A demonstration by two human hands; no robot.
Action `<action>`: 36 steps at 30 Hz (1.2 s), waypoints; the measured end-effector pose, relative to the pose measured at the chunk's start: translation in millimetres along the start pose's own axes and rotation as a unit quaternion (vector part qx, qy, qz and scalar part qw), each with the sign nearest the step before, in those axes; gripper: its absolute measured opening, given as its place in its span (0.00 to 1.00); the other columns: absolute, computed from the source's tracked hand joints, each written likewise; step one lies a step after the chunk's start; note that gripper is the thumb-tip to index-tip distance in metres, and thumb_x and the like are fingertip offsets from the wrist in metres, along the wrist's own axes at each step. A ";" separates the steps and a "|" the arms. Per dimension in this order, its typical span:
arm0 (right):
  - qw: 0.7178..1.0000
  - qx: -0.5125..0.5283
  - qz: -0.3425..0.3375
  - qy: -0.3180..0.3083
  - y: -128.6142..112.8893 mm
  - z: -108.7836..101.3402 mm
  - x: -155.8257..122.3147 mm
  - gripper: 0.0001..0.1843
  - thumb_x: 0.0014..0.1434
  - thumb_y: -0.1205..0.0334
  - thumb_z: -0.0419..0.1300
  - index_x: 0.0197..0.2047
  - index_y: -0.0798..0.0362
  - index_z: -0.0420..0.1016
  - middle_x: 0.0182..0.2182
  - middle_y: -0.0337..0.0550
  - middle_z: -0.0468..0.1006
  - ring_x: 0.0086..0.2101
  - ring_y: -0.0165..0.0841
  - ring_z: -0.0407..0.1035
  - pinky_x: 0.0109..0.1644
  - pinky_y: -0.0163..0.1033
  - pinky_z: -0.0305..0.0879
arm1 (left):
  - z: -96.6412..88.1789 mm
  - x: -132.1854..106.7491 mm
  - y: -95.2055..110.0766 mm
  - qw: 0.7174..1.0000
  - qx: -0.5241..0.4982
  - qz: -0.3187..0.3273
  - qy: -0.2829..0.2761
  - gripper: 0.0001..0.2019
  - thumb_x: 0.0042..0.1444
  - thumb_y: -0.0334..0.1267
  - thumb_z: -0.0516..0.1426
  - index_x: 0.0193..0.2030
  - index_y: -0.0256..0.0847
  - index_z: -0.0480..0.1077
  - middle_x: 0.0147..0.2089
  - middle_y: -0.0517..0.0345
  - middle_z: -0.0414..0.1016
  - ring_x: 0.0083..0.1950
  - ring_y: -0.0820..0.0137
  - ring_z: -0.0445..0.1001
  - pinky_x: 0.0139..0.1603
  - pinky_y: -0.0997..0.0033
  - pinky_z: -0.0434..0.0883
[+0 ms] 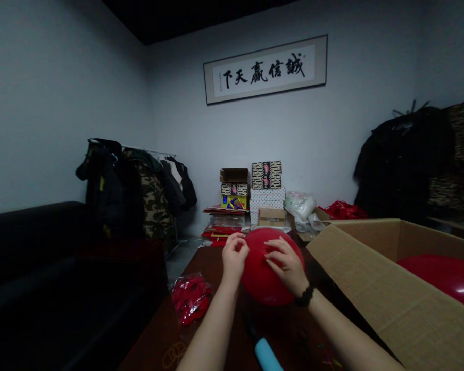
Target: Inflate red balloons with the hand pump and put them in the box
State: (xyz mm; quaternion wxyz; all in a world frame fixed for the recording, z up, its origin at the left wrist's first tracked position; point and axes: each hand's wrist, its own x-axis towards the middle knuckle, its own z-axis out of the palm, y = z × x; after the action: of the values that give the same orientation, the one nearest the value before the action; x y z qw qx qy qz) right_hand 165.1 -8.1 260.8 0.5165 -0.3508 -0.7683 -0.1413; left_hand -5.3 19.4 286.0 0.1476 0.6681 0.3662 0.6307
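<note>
I hold an inflated red balloon [261, 278] up over a dark wooden table [212, 268]. My left hand [234, 256] is closed on the balloon's left side, fingers pinched near its top edge. My right hand [288, 263], with a dark bead bracelet at the wrist, presses its curled fingers onto the balloon's front right. Below my arms lies a light-blue pump handle [267, 355] on the table.
A clear bag of red uninflated balloons [191, 298] lies left of my arm. A large open cardboard box [375, 288] at right holds another red balloon [444, 275]. Stacked boxes [266, 193] stand by the far wall, a clothes rack [139, 180] at left, a black sofa [31, 268] nearer.
</note>
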 end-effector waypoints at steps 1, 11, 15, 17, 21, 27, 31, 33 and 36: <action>1.000 0.009 0.010 0.009 0.0 0.3 -0.1 0.05 0.55 0.62 0.56 0.34 0.45 0.73 0.45 0.41 0.73 0.48 0.35 0.64 0.59 0.57 0.53 | 1.0 1.5 -1.4 0.998 -0.062 -0.029 0.011 0.05 0.49 0.33 0.50 0.25 0.40 0.65 0.45 0.52 0.70 0.46 0.65 0.69 0.49 0.64 0.65; 0.997 0.041 0.035 0.051 -6.6 4.8 9.9 0.02 0.53 0.62 0.59 0.31 0.45 0.73 0.45 0.41 0.72 0.50 0.37 0.62 0.58 0.54 0.55 | -8.0 -1.2 14.2 0.970 -0.102 -0.005 -0.221 0.06 0.46 0.32 0.51 0.22 0.39 0.66 0.43 0.52 0.69 0.47 0.64 0.68 0.50 0.64 0.63; 0.997 0.044 0.032 0.062 -7.0 6.6 10.4 0.03 0.52 0.64 0.59 0.31 0.46 0.73 0.47 0.42 0.70 0.51 0.38 0.61 0.60 0.58 0.49 | -8.0 -7.8 26.7 0.980 0.021 0.078 -0.184 0.03 0.45 0.30 0.56 0.23 0.40 0.68 0.44 0.54 0.68 0.50 0.64 0.65 0.54 0.62 0.61; 0.996 0.048 0.031 0.067 -6.3 7.8 9.9 0.04 0.52 0.65 0.59 0.32 0.46 0.73 0.47 0.43 0.70 0.51 0.39 0.61 0.60 0.59 0.48 | -7.4 -11.3 34.1 0.976 0.073 0.121 -0.167 0.03 0.44 0.31 0.58 0.24 0.41 0.69 0.46 0.55 0.68 0.52 0.63 0.64 0.56 0.59 0.59; 0.996 0.053 0.028 0.071 -6.5 7.9 8.8 0.07 0.52 0.64 0.59 0.35 0.44 0.74 0.47 0.43 0.71 0.51 0.40 0.61 0.60 0.59 0.48 | -10.3 -13.0 43.3 0.962 0.140 0.182 -0.152 0.04 0.44 0.32 0.61 0.25 0.42 0.69 0.47 0.55 0.68 0.54 0.62 0.62 0.59 0.52 0.53; 0.995 0.060 0.040 0.071 -11.1 1.0 6.2 0.05 0.53 0.63 0.58 0.34 0.45 0.74 0.47 0.42 0.71 0.51 0.39 0.61 0.60 0.58 0.49 | -26.7 -4.0 40.2 0.955 0.213 0.188 -0.085 0.06 0.44 0.27 0.58 0.24 0.42 0.65 0.43 0.56 0.69 0.50 0.63 0.64 0.61 0.48 0.48; 0.994 0.082 0.044 0.061 -17.1 -1.4 2.8 0.05 0.53 0.64 0.59 0.33 0.44 0.74 0.44 0.40 0.72 0.49 0.37 0.62 0.59 0.55 0.52 | -27.6 3.1 26.6 0.972 0.196 0.127 0.026 0.05 0.46 0.28 0.55 0.24 0.41 0.64 0.39 0.55 0.69 0.46 0.63 0.66 0.56 0.53 0.57; 0.992 0.097 0.046 0.065 -21.9 -1.4 2.1 0.05 0.52 0.64 0.60 0.33 0.44 0.74 0.42 0.40 0.73 0.49 0.37 0.63 0.58 0.54 0.54 | -21.4 6.5 14.3 0.986 0.132 0.071 0.080 0.05 0.49 0.32 0.54 0.23 0.41 0.65 0.37 0.53 0.69 0.44 0.63 0.67 0.51 0.58 0.62; 0.988 0.119 0.057 0.085 -28.7 -0.2 2.7 0.05 0.52 0.65 0.60 0.32 0.44 0.74 0.40 0.39 0.73 0.48 0.37 0.63 0.57 0.52 0.56 | -7.8 10.6 -4.4 0.992 -0.030 -0.033 0.122 0.13 0.54 0.39 0.51 0.20 0.40 0.65 0.32 0.54 0.72 0.39 0.65 0.70 0.46 0.62 0.66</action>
State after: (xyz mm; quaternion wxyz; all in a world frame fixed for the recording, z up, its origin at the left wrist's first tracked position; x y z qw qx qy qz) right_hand 145.0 -27.7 267.5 0.6253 -0.3166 -0.7116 -0.0482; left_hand -14.8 27.5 292.1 0.1430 0.5688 0.3844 0.7129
